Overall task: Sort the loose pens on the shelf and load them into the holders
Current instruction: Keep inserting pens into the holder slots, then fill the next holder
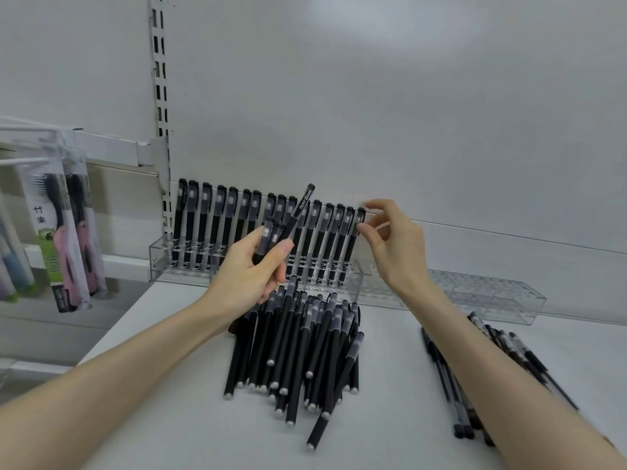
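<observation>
A clear acrylic holder (159,262) stands against the back wall with a row of several black pens (217,218) upright in it. My left hand (247,276) grips a few black pens (302,205) in front of that row, one sticking up higher than the others. My right hand (393,245) is at the right end of the row, thumb and forefinger pinching the cap of the last pen (359,220). A pile of loose black pens (305,351) lies on the white shelf (169,401) below my hands. To the right, more clear holders (492,293) have nothing in them.
A second bunch of pens (454,395) with clearer barrels lies on the shelf, partly hidden under my right forearm. Packaged toothbrushes (68,232) hang on hooks at the left. A slotted metal upright (159,96) runs up the back wall.
</observation>
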Available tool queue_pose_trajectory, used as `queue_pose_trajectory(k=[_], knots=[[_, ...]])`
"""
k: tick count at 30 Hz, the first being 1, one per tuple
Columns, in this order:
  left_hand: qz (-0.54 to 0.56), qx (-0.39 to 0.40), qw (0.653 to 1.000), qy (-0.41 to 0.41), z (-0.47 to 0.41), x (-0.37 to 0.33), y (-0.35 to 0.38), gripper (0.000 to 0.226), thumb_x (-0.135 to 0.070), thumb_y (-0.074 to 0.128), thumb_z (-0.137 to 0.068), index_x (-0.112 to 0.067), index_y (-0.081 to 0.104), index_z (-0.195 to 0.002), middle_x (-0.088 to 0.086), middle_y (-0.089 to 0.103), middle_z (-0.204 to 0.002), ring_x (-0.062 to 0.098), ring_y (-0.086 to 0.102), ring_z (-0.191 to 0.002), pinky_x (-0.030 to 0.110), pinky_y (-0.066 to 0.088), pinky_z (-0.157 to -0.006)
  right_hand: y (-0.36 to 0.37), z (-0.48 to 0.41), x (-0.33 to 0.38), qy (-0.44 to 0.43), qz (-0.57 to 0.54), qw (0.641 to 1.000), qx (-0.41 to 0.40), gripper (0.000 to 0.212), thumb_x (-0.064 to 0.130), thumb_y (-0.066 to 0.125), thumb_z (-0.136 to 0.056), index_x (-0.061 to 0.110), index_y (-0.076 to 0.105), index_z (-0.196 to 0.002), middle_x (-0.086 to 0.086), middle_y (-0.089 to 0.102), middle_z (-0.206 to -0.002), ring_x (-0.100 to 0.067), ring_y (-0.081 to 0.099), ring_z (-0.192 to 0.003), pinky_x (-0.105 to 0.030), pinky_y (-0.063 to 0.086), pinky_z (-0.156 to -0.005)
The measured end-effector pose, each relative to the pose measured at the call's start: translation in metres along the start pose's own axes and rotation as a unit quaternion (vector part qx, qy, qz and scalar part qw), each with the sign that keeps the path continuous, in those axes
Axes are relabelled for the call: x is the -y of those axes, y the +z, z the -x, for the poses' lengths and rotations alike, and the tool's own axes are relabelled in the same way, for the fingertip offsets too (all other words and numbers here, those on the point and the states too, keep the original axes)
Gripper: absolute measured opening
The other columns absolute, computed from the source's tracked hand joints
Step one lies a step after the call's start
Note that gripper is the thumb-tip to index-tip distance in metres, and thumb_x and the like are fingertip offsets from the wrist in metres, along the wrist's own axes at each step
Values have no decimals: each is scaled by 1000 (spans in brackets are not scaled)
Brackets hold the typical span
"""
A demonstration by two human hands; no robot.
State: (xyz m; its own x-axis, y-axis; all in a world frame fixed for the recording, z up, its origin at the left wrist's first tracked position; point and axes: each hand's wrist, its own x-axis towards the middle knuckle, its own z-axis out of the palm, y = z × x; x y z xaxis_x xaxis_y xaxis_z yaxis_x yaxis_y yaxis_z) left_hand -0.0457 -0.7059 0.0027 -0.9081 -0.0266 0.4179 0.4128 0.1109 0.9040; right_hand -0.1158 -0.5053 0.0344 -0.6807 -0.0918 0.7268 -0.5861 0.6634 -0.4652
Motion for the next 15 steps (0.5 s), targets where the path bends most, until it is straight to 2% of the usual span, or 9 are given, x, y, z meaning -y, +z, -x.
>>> queue_pose_trajectory(k=[2, 4, 5, 7, 10, 15], knots=[[7, 8, 1000, -3, 1, -3, 0, 21, -25, 52, -95, -13, 49, -79, 6, 54, -60, 14, 32, -41, 22, 26, -38, -3, 4, 13, 2, -45, 999, -3, 22, 20, 62, -91, 18, 58, -112, 8, 59, -83, -8, 57, -74, -32, 50, -77], [19, 13, 1000, -2, 1, -10, 1, 19, -24, 54, -94, -12, 49, -79, 6, 53, -59, 14, 30, -40, 21, 24, -36, -4, 7, 35, 3, -141, 990, 25, 22, 22, 63, -91, 19, 57, -112, 8, 63, -86, -2, 57, -76, -20, 48, -74], [27, 17, 1000, 0, 1, -14, 2, 17, -23, 55, -93, -11, 51, -81, 7, 53, -59, 13, 30, -39, 20, 23, -36, -3, 8, 46, 3, -193, 980, 46, 24, 22, 64, -90, 18, 57, -113, 6, 66, -89, -2, 60, -80, -19, 49, -75], [42, 20, 999, 0, 2, -22, 0, 13, -21, 57, -92, -11, 53, -86, 8, 53, -59, 12, 29, -37, 18, 22, -36, 1, 5, 66, 4, -275, 958, 78, 27, 18, 67, -89, 17, 56, -113, 0, 71, -91, -9, 67, -85, -25, 53, -80], [47, -2, 999, -1, 5, -30, -14, 14, -21, 59, -91, -10, 53, -85, 8, 52, -58, 10, 28, -35, 16, 21, -36, 10, -1, 89, 9, -353, 931, 91, 27, 11, 67, -87, 12, 56, -112, -3, 72, -82, -13, 70, -77, -27, 55, -78], [16, -51, 998, -14, 19, -23, -55, 23, -25, 60, -90, -10, 53, -74, 5, 53, -56, 9, 31, -38, 18, 22, -38, 41, 3, 121, 27, -393, 910, 129, 29, 6, 65, -88, 5, 55, -114, 0, 71, -75, -13, 69, -71, -25, 56, -72]])
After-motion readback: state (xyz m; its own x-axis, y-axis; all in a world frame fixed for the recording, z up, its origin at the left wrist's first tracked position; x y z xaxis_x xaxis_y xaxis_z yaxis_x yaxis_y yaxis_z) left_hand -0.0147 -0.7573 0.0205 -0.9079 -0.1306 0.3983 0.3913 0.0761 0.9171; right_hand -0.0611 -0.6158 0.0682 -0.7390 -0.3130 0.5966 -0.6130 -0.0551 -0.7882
